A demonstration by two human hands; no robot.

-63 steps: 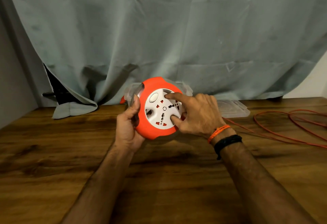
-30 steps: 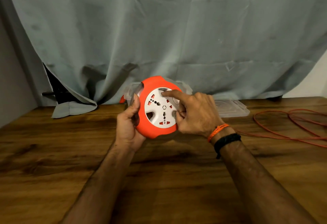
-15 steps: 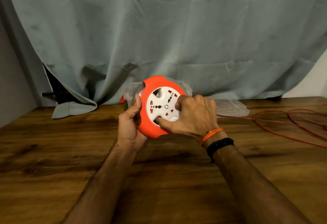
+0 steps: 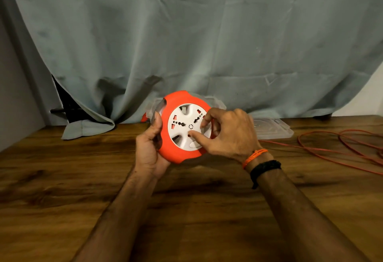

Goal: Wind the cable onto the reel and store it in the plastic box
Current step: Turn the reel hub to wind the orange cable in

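Head view: reel [image 4: 180, 154] shows no readable writing.

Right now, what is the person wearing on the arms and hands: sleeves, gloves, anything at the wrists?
Both forearms are bare, with no sleeves in view and no gloves. The left hand and its wrist carry nothing. The right hand has two bands at the wrist: a thin orange thread band nearer the hand and a thicker black band just behind it. No rings show on the fingers that are visible.
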